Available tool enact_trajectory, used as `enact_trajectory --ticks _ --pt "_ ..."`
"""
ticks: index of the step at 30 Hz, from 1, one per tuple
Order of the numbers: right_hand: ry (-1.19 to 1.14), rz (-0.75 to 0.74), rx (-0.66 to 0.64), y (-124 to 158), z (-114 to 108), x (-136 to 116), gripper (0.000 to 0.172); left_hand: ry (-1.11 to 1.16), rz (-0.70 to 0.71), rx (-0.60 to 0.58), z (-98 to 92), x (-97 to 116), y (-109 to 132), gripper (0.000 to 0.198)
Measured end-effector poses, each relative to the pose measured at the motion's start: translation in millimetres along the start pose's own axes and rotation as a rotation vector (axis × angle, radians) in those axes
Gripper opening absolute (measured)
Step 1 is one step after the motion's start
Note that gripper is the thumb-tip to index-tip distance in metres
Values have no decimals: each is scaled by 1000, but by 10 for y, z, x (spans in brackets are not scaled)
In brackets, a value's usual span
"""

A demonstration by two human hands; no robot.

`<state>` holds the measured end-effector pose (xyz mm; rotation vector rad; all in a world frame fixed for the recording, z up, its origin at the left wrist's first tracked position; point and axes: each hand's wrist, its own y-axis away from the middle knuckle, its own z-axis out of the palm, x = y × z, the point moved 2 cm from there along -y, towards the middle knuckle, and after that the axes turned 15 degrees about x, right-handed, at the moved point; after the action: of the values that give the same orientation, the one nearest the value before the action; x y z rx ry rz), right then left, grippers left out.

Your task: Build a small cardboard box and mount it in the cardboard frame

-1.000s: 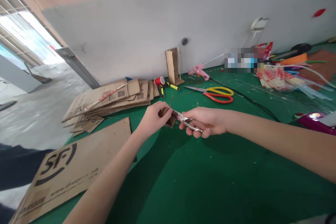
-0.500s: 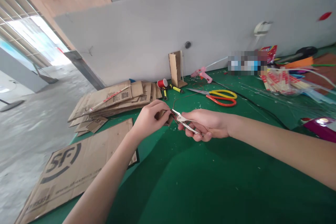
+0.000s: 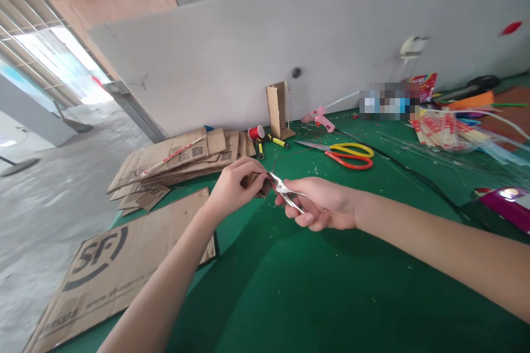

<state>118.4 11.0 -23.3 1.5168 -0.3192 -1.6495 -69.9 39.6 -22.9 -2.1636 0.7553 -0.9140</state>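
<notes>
My left hand [image 3: 234, 185] is closed around a small brown cardboard piece [image 3: 256, 183] held just above the green table [image 3: 314, 292]. My right hand [image 3: 321, 204] grips a pair of silver pliers [image 3: 285, 193], whose jaws meet the cardboard piece and a thin wire [image 3: 285, 153] that curls up and away from it. Both hands are close together near the table's middle.
A large printed cardboard sheet [image 3: 116, 265] lies at the left edge. A stack of cardboard pieces [image 3: 178, 157] lies behind it. Scissors with yellow and red handles [image 3: 345, 153], a pink glue gun [image 3: 318, 117], a red cup [image 3: 255, 132], an upright cardboard piece [image 3: 277, 110] and craft clutter [image 3: 455, 116] sit further back.
Both hands have shifted slightly, the right hand turning the pliers at the cardboard piece. The camera has swung a little right and up.
</notes>
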Motion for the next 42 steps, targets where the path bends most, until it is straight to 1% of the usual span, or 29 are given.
enact_trajectory --ticks 2,4,6,9,12,15,18,21,24,27,29,32,36,38,42 --pt "18 13 -26 -8 -44 -7 34 26 -3 -8 -4 -22 1 11" --pt "12 -12 17 -33 -30 11 34 -3 -11 4 34 -18 17 12" --pt "-34 -62 97 -68 44 46 33 -84 -17 30 102 9 42 12" --pt "-173 -121 217 -114 214 103 31 -238 -13 66 201 66 77 14" --pt "-274 -124 273 -138 332 143 29 -295 4 66 231 71 92 16" --pt "-261 -105 232 -133 317 158 30 -213 38 56 173 1 91 13" --pt "-164 -96 118 -103 198 153 32 -53 86 56 90 -73 83 10" --pt "-66 -107 25 -63 74 144 34 37 141 108 38 -87 76 8" --pt "-30 -157 8 -34 22 137 34 56 233 179 23 -44 73 9" --pt "-39 -220 12 -29 60 142 32 0 311 237 25 -1 78 11" --pt "-56 -267 53 -46 105 157 31 -78 349 266 38 16 86 13" --pt "-100 -302 153 -101 165 211 31 -193 387 282 82 23 105 13" --pt "-133 -328 283 -208 186 306 40 -298 421 245 151 4 146 10" --pt "-102 -346 319 -265 171 337 44 -321 436 223 174 -12 171 10" --pt "-56 -377 344 -362 120 364 45 -311 420 214 206 -45 203 10"
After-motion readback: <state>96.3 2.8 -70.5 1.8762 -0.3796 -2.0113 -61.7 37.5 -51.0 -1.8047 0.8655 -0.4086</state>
